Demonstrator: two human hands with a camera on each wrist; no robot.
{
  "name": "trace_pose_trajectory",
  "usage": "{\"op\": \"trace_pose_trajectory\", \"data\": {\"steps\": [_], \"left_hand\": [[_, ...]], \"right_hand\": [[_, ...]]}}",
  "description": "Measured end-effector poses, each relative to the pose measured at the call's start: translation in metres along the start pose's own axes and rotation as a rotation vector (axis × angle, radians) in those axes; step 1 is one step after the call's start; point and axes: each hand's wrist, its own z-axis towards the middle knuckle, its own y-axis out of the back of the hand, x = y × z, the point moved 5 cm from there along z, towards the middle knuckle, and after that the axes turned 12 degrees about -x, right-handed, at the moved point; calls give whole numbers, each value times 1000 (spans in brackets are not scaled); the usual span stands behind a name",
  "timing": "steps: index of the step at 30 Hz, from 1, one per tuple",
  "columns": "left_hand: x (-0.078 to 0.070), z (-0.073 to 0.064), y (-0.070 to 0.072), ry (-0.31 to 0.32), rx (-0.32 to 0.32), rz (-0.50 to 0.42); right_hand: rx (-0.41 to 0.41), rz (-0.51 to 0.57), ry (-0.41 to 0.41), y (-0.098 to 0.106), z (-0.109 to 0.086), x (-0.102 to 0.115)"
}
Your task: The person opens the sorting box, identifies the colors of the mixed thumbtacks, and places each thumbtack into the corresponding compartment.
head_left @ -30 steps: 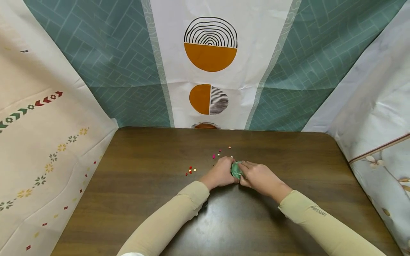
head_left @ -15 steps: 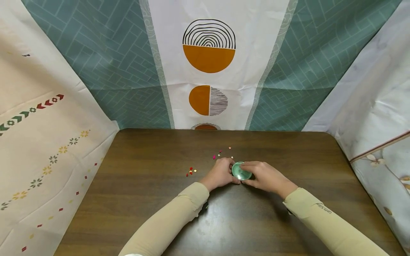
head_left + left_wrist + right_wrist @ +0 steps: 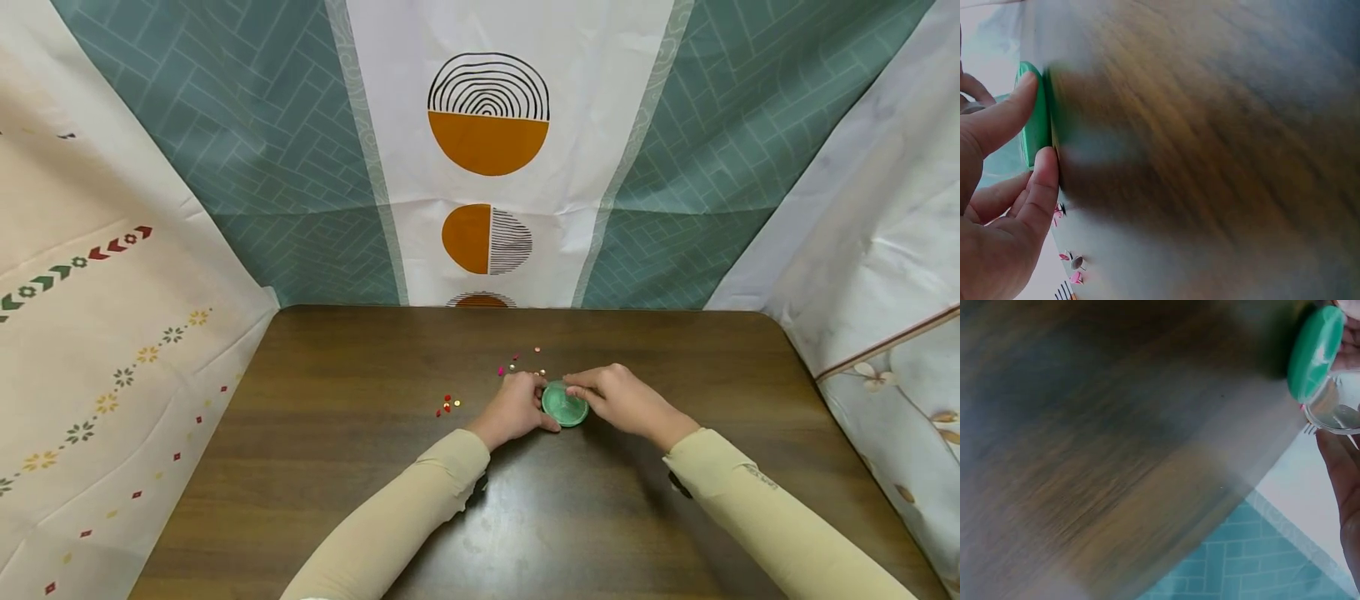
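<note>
Opening is looking done: clear cup (image 3: 1320, 420) is sitting off green dish (image 3: 562, 410), rims maybe touching. Dish is resting on tabletop (image 3: 337, 358), toward back edge. Left hand (image 3: 516, 407) is gripping dish; right hand (image 3: 621, 402) is pinching cup. Small bits (image 3: 447, 398) are lying loose further left, probably remaining work. Versus half a second ago, right hand is sitting at dish's back-right rim, leaving front right uncovered.

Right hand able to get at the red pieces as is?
Probably not directly: the right hand holds a clear cover, and the left hand and green dish stand between it and the red pieces.
</note>
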Motion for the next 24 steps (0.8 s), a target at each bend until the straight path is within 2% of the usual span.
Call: {"op": "trace_pose_trajectory", "data": {"steps": [6,10,18,24], "left_hand": [[1,-1,-1,-11,-17,-26],[2,-1,0,-22,-36,-42],[1,-2,3,-28,10,-110],[2,-2,5,7,0,-116]], "right_hand": [[-11,77,-174,2,12,-15],[-22,137,-253,2,17,-23],[-17,218,-340,0,20,-31],[-33,270,-363,-3,23,-34]]}}
